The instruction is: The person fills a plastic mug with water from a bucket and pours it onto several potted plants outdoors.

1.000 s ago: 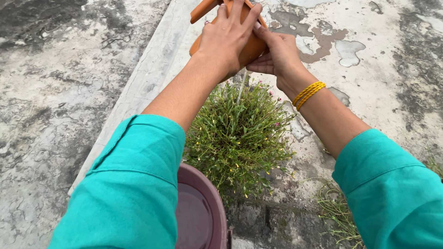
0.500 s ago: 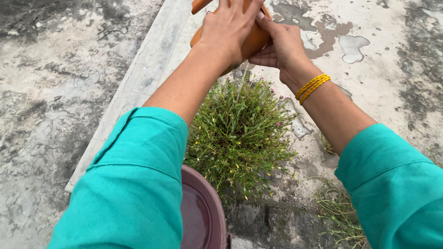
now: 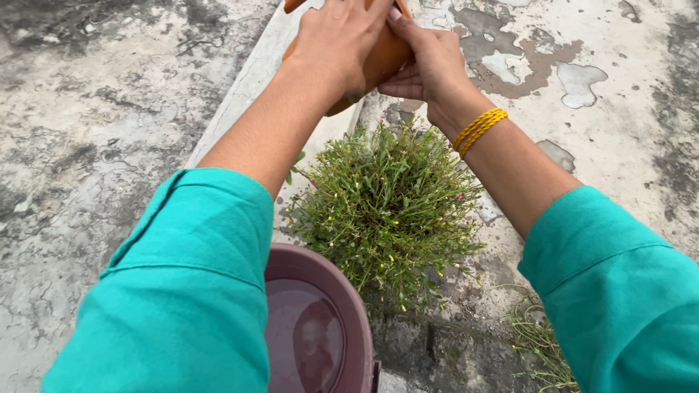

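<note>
Orange vessel (image 3: 382, 62): held at the top edge of the view, above the far side of the plant; partly cut off by the frame and largely hidden by both hands, so its full shape cannot be told.
Concrete floor (image 3: 95, 131): grey, weathered and stained, with a pale raised strip running diagonally away and patches of flaked surface at upper right.
Sleeves: teal fabric on both forearms, filling the lower left and lower right corners.
Plant (image 3: 389, 211): a dense, rounded clump of thin green leaves with tiny yellow and pink buds, sitting on the floor between the two forearms, directly below the vessel.
Bucket (image 3: 349, 291): maroon, round, at the bottom centre just beside the plant's near edge; it holds water that shows a reflection.
Left hand (image 3: 335, 40): laid over the near side of the vessel, fingers spread and curled around it, gripping.
Right hand (image 3: 429, 62): pressed against the vessel's right side, fingers wrapped on it, touching the left hand's fingertips.
Bangles (image 3: 479, 129): yellow, stacked on the right wrist.
Loose weeds (image 3: 535, 335): thin straggly stems on the floor at lower right.
</note>
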